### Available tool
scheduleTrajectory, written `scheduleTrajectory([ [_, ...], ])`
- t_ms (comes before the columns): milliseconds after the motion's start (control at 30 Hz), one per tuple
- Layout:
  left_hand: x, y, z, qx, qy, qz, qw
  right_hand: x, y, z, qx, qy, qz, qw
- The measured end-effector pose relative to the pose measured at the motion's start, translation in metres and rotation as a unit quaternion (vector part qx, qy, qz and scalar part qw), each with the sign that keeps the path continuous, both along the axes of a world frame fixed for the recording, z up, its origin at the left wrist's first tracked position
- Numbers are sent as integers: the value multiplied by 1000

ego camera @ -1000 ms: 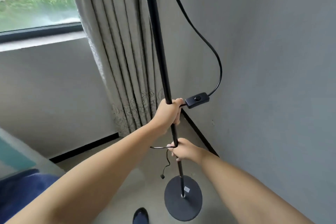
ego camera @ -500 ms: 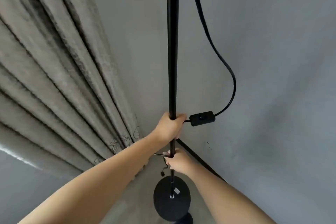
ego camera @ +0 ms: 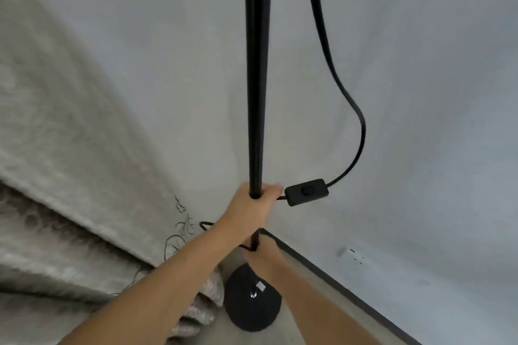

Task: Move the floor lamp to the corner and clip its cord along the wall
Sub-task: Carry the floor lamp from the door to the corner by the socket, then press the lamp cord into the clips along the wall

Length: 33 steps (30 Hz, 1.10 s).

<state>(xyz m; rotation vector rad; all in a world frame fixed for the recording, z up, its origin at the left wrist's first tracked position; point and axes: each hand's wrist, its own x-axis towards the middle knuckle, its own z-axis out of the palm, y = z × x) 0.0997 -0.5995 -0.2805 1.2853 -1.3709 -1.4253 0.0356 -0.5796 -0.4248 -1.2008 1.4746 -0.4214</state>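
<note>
Left hand (ego camera: 252, 207) wraps the floor lamp pole (ego camera: 256, 78); right hand (ego camera: 262, 256) grips it lower. The base (ego camera: 252, 302) sits in the floor's corner beside the curtain (ego camera: 70, 176). The loose cord (ego camera: 350, 126) could snag and tip it.

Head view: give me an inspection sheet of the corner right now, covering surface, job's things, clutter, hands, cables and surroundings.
Surface: pale floor, bare where visible.
Job's things: floor lamp pole upright; its round base is by the corner, beside the curtain hem. No cord clips seen.
Clutter: nothing seen.
Hands: left hand wrapped around the pole; right hand grips it lower down, just above the base.
Cables: cord hangs loose in a loop to the inline switch, which is next to the left hand; not fixed to the wall.
Surroundings: grey wall, dark baseboard, wall socket low on the right, curtain on the left.
</note>
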Motion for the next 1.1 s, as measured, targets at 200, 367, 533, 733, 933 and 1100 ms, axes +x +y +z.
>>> scheduleTrajectory([
  [200, 15, -29, 0, -77, 71, 15, 994, 17, -34, -22, -127, -3, -5, 992],
  [367, 24, -28, -49, -275, 39, 142, 950, 11, -39, -60, -331, 37, 49, 942],
  [533, 16, 2, -131, -475, 108, 346, 802, -28, -35, -142, -486, 39, 31, 872],
  [733, -10, 37, -175, -473, 137, 98, 865, -104, -34, -187, -407, 75, -146, 898],
  [933, -43, 5, -219, -386, 96, 87, 913, -178, -21, -125, -434, -31, -200, 878],
  [1100, -60, -39, -230, -379, -18, 115, 918, -219, -5, -89, -164, 167, 61, 970],
])
